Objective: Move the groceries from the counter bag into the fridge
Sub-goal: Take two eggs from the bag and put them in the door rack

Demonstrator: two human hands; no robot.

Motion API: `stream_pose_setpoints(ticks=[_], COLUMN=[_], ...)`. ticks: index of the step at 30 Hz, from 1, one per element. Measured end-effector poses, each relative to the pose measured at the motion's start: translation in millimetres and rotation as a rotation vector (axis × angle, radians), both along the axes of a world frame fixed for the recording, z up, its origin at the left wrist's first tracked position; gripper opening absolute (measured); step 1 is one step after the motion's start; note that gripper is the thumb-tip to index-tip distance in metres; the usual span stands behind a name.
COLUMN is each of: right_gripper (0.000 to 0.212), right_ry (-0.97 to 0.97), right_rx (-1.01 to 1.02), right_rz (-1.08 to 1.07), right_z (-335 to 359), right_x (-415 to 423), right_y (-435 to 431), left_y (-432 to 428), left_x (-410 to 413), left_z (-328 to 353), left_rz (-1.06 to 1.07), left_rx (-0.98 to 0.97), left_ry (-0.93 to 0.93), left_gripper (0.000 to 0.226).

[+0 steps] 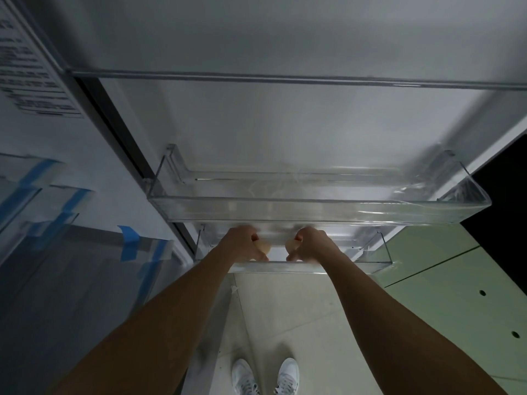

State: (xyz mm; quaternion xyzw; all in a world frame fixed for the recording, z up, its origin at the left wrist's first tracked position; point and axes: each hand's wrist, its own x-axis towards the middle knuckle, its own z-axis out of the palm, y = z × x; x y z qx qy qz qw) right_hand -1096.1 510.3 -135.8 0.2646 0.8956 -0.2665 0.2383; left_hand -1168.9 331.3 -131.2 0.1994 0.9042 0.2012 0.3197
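I look down the inside of the open fridge door (285, 124). My left hand (242, 246) grips a pale tan egg-like item (263, 246), and my right hand (312, 245) grips another one (291, 245). Both hands reach into the lower clear door bin (370, 265), just under the wider middle clear door bin (313, 208). Fingers cover most of each item. The grocery bag and counter are out of view.
A clear rail (285, 78) crosses the door higher up. To the left is the fridge body with shelves held by blue tape (128, 238) and a printed label (31, 67). Below are a pale floor, my white shoes (265, 377) and a green panel (456, 295).
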Motion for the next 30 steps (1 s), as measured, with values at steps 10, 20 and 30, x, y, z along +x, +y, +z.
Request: stream_pose_setpoints(ticks=[10,20,30], right_gripper=[0.050,0.061,0.044], right_ry=[0.030,0.020,0.066], right_rx=[0.048,0.069,0.010], right_rz=[0.020,0.024,0.010], right_z=[-14,-14,-6], right_x=[-1,3,10], right_y=[2,7,15], left_y=[1,-3,-13], left_x=[-1,-2,0], left_z=[-5,-2,8], left_rz=[-0.028,0.000,-0.020], left_rx=[-0.023,-0.041,-0.037], left_ry=[0.019,-0.048,0.002], left_gripper=[0.051,0.063,0.059])
